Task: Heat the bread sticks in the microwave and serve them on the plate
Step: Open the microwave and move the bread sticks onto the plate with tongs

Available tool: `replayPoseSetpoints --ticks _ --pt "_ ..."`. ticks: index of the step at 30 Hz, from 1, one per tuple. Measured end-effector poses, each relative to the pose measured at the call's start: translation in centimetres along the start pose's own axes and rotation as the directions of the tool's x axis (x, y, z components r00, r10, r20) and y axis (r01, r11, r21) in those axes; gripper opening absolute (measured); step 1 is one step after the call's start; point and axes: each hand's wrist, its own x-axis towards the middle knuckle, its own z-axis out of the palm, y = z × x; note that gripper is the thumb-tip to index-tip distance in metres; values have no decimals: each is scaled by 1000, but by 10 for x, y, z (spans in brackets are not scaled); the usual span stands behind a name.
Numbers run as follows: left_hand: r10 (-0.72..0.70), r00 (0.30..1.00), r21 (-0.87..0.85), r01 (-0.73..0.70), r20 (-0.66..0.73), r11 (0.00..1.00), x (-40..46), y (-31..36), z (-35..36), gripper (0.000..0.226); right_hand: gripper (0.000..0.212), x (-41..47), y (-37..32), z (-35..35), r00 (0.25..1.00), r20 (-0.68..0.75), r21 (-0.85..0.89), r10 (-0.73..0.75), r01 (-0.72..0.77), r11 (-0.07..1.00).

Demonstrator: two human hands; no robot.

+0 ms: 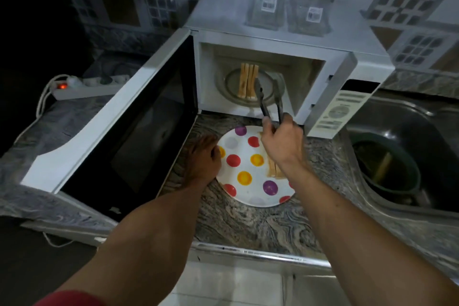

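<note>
The right hand (pixel 280 138) gripped open tongs (pixel 267 97) reaching into the microwave (pixel 323 77) toward bread sticks (pixel 248 81) just beyond their tips, apparently mid-transfer, needing closure next, while the left hand (pixel 205 156) steadied the polka-dot plate (pixel 244 191).

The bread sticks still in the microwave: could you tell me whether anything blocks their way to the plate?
Nothing visible does. The microwave door is swung wide open, the bread sticks lie exposed on the turntable, and the plate sits just below the opening.
</note>
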Motion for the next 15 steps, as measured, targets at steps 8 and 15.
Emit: replayPoseSetpoints --ticks 8,15 --pt "-35 999 4 35 30 999 2 0 1 44 37 57 -32 26 992 88 -25 94 -93 995" --pt "-51 998 7 51 25 999 3 -2 5 43 38 70 -31 47 989 106 -49 108 -103 993"
